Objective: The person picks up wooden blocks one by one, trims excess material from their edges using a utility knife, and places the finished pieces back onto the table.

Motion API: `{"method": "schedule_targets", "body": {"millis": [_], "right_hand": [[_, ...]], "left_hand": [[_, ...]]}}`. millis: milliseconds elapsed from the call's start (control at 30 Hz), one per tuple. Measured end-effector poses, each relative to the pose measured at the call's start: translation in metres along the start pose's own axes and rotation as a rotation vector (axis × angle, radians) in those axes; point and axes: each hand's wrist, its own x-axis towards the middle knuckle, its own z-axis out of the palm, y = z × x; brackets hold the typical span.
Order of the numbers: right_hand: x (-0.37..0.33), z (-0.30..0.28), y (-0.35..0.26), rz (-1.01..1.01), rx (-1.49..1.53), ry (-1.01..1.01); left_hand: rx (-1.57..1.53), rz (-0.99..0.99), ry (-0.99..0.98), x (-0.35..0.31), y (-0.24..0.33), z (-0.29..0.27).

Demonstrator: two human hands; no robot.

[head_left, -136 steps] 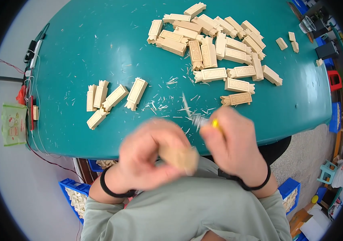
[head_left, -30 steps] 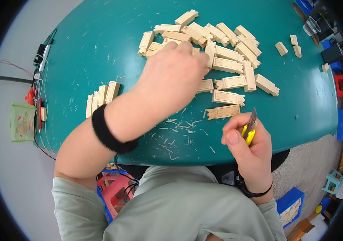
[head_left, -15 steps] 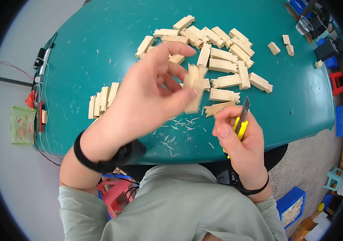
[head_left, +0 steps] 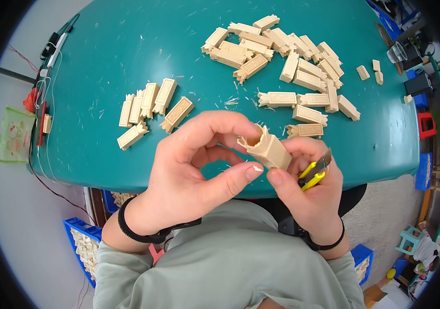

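Observation:
A pale carved wooden block (head_left: 272, 151) with a jagged, crown-like end is held up between my hands, its jagged end toward the left. My left hand (head_left: 194, 167) curls around that end, the index fingertip against it and the thumb close below. My right hand (head_left: 310, 190) pinches the block's plain end with thumb and index finger. The same hand also grips a yellow-and-black utility knife (head_left: 312, 180) in its palm, blade out and pointing up and away. Just beyond the right fingers lies another carved block (head_left: 305, 130) on the green table.
Many similar blocks (head_left: 310, 99) lie on the green tabletop (head_left: 374, 139), with a smaller group (head_left: 149, 98) at left. Thin wood shavings are scattered about. Small pieces (head_left: 363, 73) lie far right. Blue bins (head_left: 92, 230) of wooden pieces stand below the table's edge.
My left hand has brought the block down to my right hand, which now pinches its plain end. The block has turned so its jagged end points left. The view has shifted.

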Motion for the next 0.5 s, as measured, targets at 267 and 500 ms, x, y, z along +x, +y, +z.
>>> {"method": "schedule_targets", "body": {"millis": [267, 500], "right_hand": [[0.006, 0.01, 0.002, -0.351, -0.376, 0.113], [0.005, 0.011, -0.003, -0.288, -0.295, -0.118]], "left_hand": [[-0.039, 0.016, 0.115, -0.013, -0.01, -0.004], [0.4, 0.335, 0.145, -0.012, -0.017, -0.007]]}}
